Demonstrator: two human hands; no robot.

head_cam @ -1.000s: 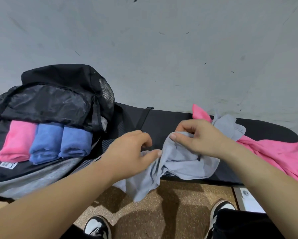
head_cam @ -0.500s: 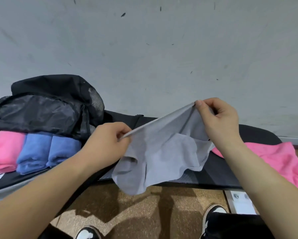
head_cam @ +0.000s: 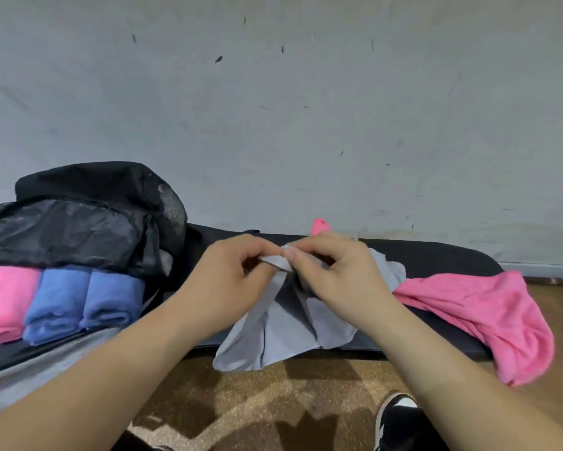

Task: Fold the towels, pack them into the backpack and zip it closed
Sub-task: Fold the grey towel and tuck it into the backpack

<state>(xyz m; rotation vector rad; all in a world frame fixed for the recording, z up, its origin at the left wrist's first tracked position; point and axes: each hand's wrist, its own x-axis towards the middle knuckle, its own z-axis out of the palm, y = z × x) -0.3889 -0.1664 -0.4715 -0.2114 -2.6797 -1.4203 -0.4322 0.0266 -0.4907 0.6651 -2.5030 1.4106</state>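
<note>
Thin grey cloth towel (head_cam: pixel 283 340) is pinched at top edge by L hand (head_cam: pixel 228 281) & R hand (head_cam: pixel 342 281), fingertips close together. It is draped toward the person over black padded bench (head_cam: pixel 436 258). Open black backpack (head_cam: pixel 78 222) lies leftward, nearer L hand.

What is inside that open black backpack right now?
Three folded towels lie side by side in the backpack: a pink towel, then two blue towels. The black flap covers their far ends and anything deeper.

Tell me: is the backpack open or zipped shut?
Open. The backpack gapes, and a rolled pink towel and two blue towels lie visible inside.
</note>
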